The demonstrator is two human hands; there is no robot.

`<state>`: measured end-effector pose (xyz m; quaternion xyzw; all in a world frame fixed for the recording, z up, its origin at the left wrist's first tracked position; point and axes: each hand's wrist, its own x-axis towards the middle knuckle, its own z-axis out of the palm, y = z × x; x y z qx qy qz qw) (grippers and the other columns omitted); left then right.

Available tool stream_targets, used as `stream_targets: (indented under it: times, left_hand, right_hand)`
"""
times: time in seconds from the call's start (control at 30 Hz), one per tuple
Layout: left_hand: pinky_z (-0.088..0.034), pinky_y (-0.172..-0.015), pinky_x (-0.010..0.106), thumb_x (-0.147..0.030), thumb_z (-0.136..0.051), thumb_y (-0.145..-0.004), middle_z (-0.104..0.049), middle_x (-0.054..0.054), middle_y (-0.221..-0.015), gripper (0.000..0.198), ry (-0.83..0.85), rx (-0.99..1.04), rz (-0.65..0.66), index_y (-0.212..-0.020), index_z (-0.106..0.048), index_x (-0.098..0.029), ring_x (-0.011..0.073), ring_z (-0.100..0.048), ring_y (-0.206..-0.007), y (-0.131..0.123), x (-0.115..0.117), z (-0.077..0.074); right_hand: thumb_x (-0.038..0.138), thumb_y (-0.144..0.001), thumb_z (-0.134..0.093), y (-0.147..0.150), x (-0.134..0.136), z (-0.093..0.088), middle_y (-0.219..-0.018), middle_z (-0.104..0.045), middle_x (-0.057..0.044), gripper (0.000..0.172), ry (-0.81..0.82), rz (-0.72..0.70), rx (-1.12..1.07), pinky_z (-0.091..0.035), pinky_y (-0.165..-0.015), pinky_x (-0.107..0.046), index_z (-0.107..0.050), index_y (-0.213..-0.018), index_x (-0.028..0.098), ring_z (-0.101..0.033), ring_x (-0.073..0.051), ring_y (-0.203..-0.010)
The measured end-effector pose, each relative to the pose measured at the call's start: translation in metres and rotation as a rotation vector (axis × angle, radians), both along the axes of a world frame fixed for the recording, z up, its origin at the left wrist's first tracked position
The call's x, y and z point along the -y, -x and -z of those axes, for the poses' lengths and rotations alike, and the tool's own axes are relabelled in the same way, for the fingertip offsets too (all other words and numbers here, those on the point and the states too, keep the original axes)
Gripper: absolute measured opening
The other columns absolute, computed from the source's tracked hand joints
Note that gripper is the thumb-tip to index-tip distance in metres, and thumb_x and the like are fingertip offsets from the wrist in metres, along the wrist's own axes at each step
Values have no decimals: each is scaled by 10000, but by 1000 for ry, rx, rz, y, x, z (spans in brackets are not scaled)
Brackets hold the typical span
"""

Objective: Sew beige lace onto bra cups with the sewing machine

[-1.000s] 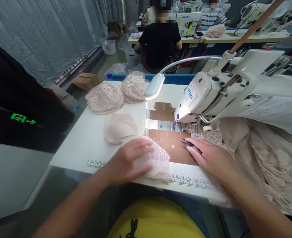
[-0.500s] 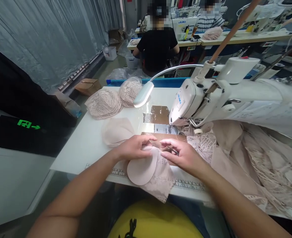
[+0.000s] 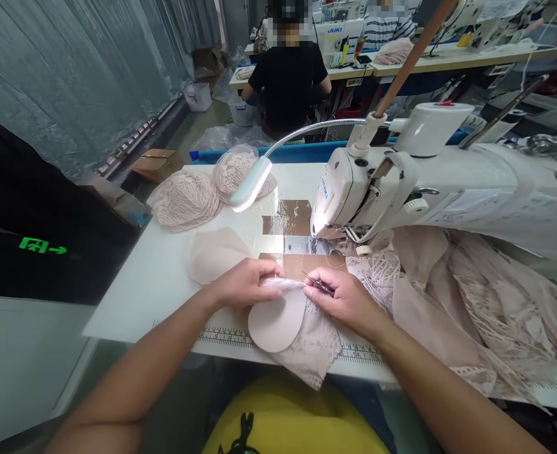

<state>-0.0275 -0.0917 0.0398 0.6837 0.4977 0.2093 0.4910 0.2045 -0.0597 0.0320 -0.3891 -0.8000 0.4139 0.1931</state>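
Observation:
A pale pink cup piece (image 3: 276, 321) with lace fabric (image 3: 314, 343) hangs over the table's front edge, below both hands. My left hand (image 3: 250, 282) pinches the top edge of the piece between thumb and fingers. On the other side, my right hand (image 3: 349, 296) is closed round small metal snips (image 3: 320, 284), its thumb and fingertip at the same edge. The snips point up and to the left. Both hands are in front of the sewing machine (image 3: 349, 189). Whether the snips touch a thread is too small to tell.
Lace cups (image 3: 186, 200) and a sheer piece (image 3: 217, 252) lie on the white table (image 3: 132, 296) at left. A lamp (image 3: 251, 184) hangs over the table. Piled lace fabric (image 3: 472, 302) covers the right side. A person in black (image 3: 288, 88) sits beyond, with their back turned.
The view has shifted slightly. My fingers have closed on the top edge of the piece, now stretched between both hands, and the snips show more clearly in my right hand.

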Motion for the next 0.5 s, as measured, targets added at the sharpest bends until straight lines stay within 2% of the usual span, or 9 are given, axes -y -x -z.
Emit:
stream_targets:
  times: [0.13, 0.23, 0.33, 0.5]
  left_hand:
    - [-321, -552, 208, -178, -547, -806, -497, -33, -672, 36, -168, -44, -46, -780, -569, -165, 90, -426, -599, -8, 10, 0]
    - [-330, -559, 213, -70, -505, -760, -503, -26, -663, 105, -392, -37, -45, -753, -545, -166, 93, -429, -600, -12, 19, 4]
    - [-330, -567, 237, -42, -473, -753, -505, -9, -641, 152, -617, -76, 0, -701, -528, -174, 114, -430, -614, -12, 26, 7]
    - [-258, -514, 262, -55, -435, -778, -416, -12, -558, 227, -788, -212, 28, -614, -513, -191, 126, -354, -552, -12, 32, 7]
  right_hand:
    - [215, -804, -553, -1, 3, 8, -730, -599, 16, 44, -25, -20, -39, -382, -586, -253, -589, -827, 207, -525, -134, -647]
    - [125, -758, -519, -3, 6, 14, -695, -576, 13, 89, -160, -34, -122, -383, -571, -247, -552, -762, 207, -514, -129, -627]
    - [123, -764, -514, -4, 8, 18, -719, -572, 0, 95, -275, -87, -237, -401, -568, -243, -536, -771, 215, -523, -128, -635]
    - [123, -790, -510, -6, 10, 23, -726, -596, -11, 119, -338, -129, -280, -435, -587, -249, -543, -758, 233, -571, -140, -677]
